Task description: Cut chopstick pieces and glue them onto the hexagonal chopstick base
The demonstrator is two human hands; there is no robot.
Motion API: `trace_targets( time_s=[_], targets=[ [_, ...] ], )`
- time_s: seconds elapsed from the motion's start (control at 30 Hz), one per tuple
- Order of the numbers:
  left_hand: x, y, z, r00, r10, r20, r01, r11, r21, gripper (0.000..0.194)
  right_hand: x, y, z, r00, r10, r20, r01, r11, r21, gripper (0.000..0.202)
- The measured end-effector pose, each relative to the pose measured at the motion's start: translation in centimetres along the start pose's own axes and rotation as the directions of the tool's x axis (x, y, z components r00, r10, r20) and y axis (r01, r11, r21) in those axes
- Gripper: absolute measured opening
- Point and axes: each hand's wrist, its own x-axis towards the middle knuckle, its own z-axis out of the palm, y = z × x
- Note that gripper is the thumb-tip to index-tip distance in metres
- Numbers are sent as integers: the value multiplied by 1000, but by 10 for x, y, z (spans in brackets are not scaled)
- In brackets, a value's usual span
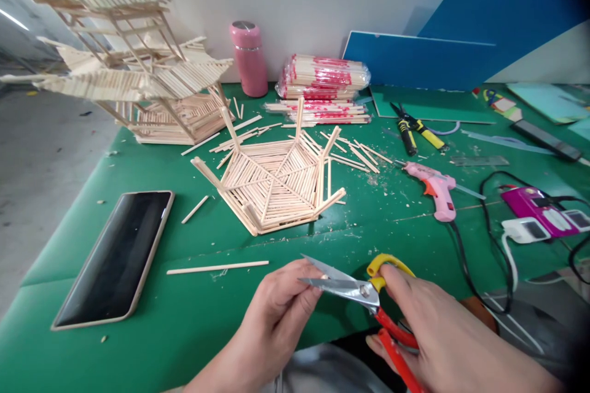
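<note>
My right hand [428, 313] is closed round the handles of a pair of scissors [362, 292], one yellow and one red. The blades point left and stand slightly apart. Between them shows the pale tip of something small, pinched in the fingers of my left hand [286, 307]; most of it is hidden. Left of my left hand, a single wooden stick [216, 268] lies on the green table [152, 356]. Beyond my hands sits a hexagonal stick base [271, 181] with upright posts at its corners.
A large phone [117, 258] lies at the left. Behind it rises a tiered stick model [157, 86]. A pink bottle [249, 58], bagged sticks [322, 77] and pliers [412, 129] stand or lie farther back. At the right are a pink glue gun [436, 187] and a purple power strip [539, 212] with cables.
</note>
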Motion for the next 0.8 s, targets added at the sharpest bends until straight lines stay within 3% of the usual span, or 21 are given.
trace_targets(
  time_s=[0.3,0.6,0.67,0.8],
  targets=[
    [3,6,-3,999,-38,33,39,999,-6,21,2,2,2,1000,-14,23,15,998,-60,41],
    [-1,4,-2,999,-45,7,45,998,52,19,6,1,7,1000,-26,17,29,984,-178,27],
    [-1,5,-2,996,-94,1,94,993,71,21,8,-1,6,999,-25,30,28,993,-113,24],
    [3,7,0,974,-226,29,226,974,-7,19,9,-7,-1,1000,-15,14,12,983,185,15]
  ],
)
